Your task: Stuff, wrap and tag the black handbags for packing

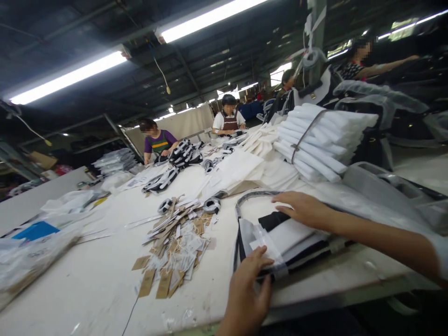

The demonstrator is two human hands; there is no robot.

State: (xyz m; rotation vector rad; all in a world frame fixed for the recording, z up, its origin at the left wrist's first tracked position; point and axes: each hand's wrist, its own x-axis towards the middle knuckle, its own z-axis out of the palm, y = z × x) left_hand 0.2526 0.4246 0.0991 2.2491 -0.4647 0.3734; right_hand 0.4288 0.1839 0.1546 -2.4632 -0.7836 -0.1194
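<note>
Black-and-white bag [297,235], lying near right on the table [101,289] between the left hand [249,285] and right hand [308,210], fingers of both parted, neither clenched; probably light and floppy, best held by its looped handle [239,202].

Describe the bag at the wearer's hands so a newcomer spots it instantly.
On the white table, find the pile of brown and white tags, then look right. The bag lies there near the table's edge, at the left hand and right hand. Unlike the tags and the strapped white bundle behind it, it has black panels and an arched handle.
</note>
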